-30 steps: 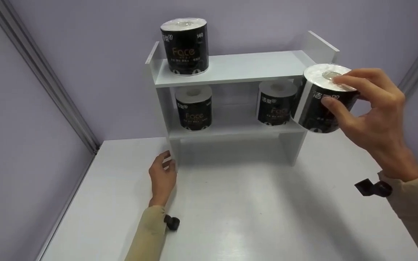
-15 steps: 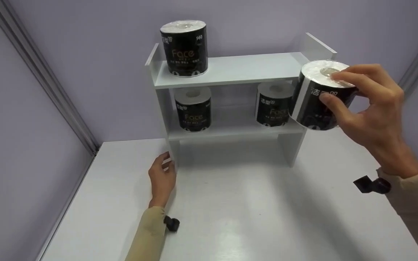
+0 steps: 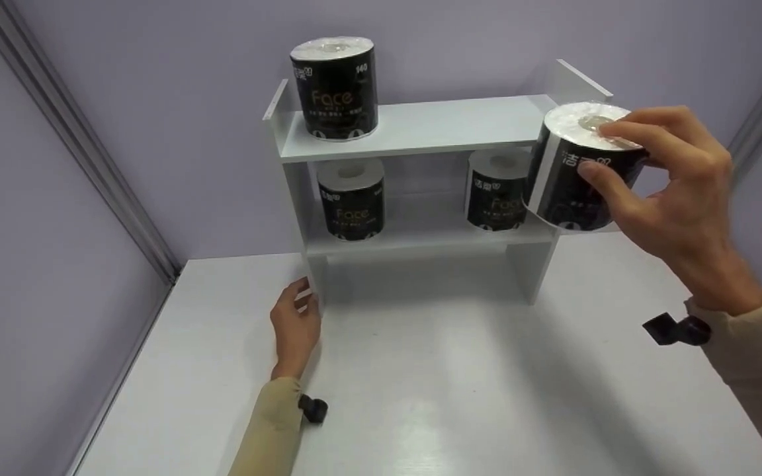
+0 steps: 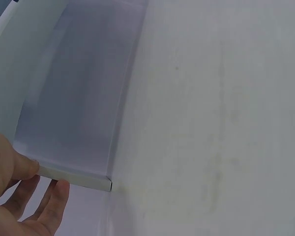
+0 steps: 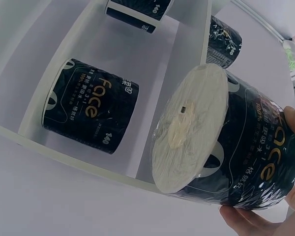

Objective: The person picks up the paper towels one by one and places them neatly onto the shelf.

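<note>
In the head view my right hand [image 3: 682, 182] holds a toilet roll [image 3: 569, 188] in black wrapping by its top and side, thumb in front. The roll hangs slightly tilted before the right end of the white shelf unit [image 3: 460, 125]. Its wrapped underside faces the right wrist camera. With thumb and fingers on either side, my left hand [image 3: 296, 330] pinches the front edge of the shelf's left side panel [image 4: 81, 180], low down. A similar roll [image 3: 336, 99] stands upright at the left of the top shelf.
Two more rolls stand on the middle shelf, a left roll [image 3: 352, 208] and a right roll [image 3: 495, 201], the latter partly behind the held one. The shelf unit stands on a white table [image 3: 414, 396] against a pale wall [image 3: 460, 46].
My right hand has risen a little and shifted slightly left with the toilet roll. The left hand stays at the side panel, and the rolls on the shelves keep their places.
</note>
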Demonstrator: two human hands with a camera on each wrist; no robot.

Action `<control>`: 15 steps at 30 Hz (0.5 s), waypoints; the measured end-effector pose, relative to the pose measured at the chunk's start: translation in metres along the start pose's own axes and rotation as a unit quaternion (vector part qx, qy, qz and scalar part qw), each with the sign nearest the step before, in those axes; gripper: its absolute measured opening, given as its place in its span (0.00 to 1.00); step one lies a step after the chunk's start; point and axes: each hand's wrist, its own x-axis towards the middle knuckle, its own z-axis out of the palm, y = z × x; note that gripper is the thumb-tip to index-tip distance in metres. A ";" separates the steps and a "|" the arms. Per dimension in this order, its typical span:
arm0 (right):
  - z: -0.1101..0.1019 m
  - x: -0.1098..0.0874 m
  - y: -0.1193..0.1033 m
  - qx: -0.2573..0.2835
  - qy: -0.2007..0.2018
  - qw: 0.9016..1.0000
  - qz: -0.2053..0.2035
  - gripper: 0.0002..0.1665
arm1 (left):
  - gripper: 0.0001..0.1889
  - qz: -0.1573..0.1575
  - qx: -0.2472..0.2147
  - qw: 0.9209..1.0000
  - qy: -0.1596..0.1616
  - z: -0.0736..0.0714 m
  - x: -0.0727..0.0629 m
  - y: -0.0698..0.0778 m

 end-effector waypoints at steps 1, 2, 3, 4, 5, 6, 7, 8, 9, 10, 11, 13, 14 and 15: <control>0.001 0.001 -0.001 0.003 0.002 1.000 0.002 0.18 | 0.19 0.003 0.002 1.000 0.001 0.000 0.000 0.000; 0.001 0.002 -0.001 0.007 0.005 1.000 0.003 0.18 | 0.19 0.005 0.003 1.000 0.002 0.000 -0.001 0.000; 0.002 0.003 -0.002 0.010 0.006 1.000 0.002 0.18 | 0.19 0.007 0.004 1.000 0.003 0.000 -0.001 0.000; 0.002 0.003 -0.002 0.013 0.009 1.000 0.004 0.18 | 0.19 0.008 0.004 1.000 0.004 0.000 -0.001 0.000; 0.003 0.004 -0.003 0.012 0.009 1.000 0.005 0.18 | 0.19 0.008 0.004 1.000 0.006 -0.001 -0.001 0.000; 0.003 0.005 -0.004 0.011 0.010 1.000 0.005 0.18 | 0.19 0.007 0.004 1.000 0.007 -0.001 -0.001 0.000; 0.004 0.005 -0.004 0.010 0.010 1.000 0.007 0.18 | 0.19 0.006 0.005 1.000 0.008 -0.001 -0.001 0.000; 0.004 0.005 -0.005 0.009 0.009 1.000 0.008 0.18 | 0.19 0.006 0.005 1.000 0.008 0.000 -0.001 0.000; 0.004 0.005 -0.005 0.008 0.008 1.000 0.010 0.18 | 0.19 0.005 0.004 1.000 0.008 0.000 -0.001 -0.001; 0.005 0.005 -0.005 0.006 0.007 1.000 0.012 0.18 | 0.19 0.006 0.005 1.000 0.008 0.000 -0.001 -0.001; 0.005 0.005 -0.006 0.004 0.006 1.000 0.014 0.18 | 0.18 0.007 0.006 1.000 0.008 0.001 0.000 -0.001; 0.005 0.005 -0.006 0.004 0.005 1.000 0.018 0.18 | 0.18 0.008 0.005 1.000 0.008 0.001 0.000 0.000; 0.004 0.006 -0.006 0.004 0.005 1.000 0.020 0.18 | 0.18 0.008 0.005 1.000 0.008 0.001 0.000 0.000; 0.004 0.006 -0.005 0.005 0.005 1.000 0.021 0.18 | 0.18 0.009 0.004 1.000 0.008 0.001 0.000 0.001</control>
